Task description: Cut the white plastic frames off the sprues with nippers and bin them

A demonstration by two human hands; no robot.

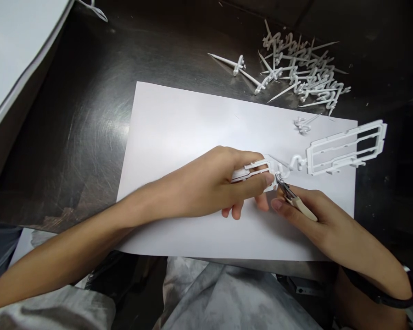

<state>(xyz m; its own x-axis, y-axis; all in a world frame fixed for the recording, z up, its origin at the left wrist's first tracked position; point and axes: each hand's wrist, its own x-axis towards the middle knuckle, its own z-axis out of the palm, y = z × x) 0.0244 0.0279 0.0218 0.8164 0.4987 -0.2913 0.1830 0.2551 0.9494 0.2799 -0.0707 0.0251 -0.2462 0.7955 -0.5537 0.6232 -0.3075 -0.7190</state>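
My left hand (223, 183) is closed around one end of a white plastic molded part (344, 149). Its slotted frame reaches out to the right, joined by a curved sprue (292, 164). In my right hand (320, 215) is a pair of side cutters (298, 201) with cream handles. The cutter jaws meet the sprue just right of my left fingertips; whether the blades are closed I cannot make out. A small cut-off sprue piece (303, 126) lies on the white paper (179, 123) beyond my hands.
Several white sprue scraps (303, 68) are heaped on the dark metal table (89, 119) at the back right. Another scrap (239, 66) lies left of the heap. A large white-topped object (20, 41) stands at the upper left. The paper's near edge meets my lap.
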